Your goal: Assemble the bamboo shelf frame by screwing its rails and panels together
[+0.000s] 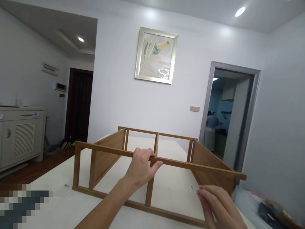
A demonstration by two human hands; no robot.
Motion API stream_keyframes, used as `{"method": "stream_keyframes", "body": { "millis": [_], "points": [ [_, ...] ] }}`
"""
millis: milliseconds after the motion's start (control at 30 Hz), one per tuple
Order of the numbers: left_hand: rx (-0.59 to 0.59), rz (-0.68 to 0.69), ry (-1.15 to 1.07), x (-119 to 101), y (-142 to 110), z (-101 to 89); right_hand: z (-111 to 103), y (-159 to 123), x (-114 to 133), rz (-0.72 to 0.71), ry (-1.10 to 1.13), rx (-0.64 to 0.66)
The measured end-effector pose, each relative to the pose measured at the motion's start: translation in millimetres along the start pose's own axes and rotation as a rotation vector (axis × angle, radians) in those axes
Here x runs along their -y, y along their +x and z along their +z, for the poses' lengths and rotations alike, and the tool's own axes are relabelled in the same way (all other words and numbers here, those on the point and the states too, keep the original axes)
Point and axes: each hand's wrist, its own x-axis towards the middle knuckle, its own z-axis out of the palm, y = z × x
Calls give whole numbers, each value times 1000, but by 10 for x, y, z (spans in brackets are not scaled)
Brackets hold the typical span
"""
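Note:
A brown wooden shelf frame (181, 163) lies on its side on a white surface, with a slatless solid panel (108, 154) toward each end. My left hand (141, 165) is closed over the upper near rail, where the middle upright meets it; the thumb lies along the rail. To the right and nearer to me, my right hand (218, 203) pinches a small bent metal hex key (193, 190) between thumb and fingers. The key's tip points up and left, apart from the frame. Part of the key is hidden in the fingers.
A small screw-like piece (67, 185) rests on the white surface (51, 203) left of the frame. Plastic-wrapped items (269, 206) lie at the right. A white cabinet (22, 136) stands at the left. Through the doorway (212, 95), a person (211, 127) stands in another room.

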Motion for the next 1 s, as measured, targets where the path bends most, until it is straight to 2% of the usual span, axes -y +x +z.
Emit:
{"method": "stream_keyframes", "body": {
  "millis": [233,367,467,600,833,933,1000],
  "points": [
    [-60,-62,-16,205,85,-29,-141,-33,-18,-23,-184,-80],
    [-84,-113,-10,315,118,-56,-145,-12,-147,-169,-235,-90],
    [-91,-130,31,393,151,-67,-114,-13,-175,-214,-233,-52],
    [-121,-105,114,527,177,-73,-179,-22,-24,-138,-188,-31],
    [-212,-45,229,936,176,-87,-528,-61,226,-72,-199,40],
    [-343,-29,311,852,183,-65,-576,-40,217,-10,-196,7],
    [-439,50,299,582,166,2,-545,-11,190,35,-186,-38]
  ]
}}
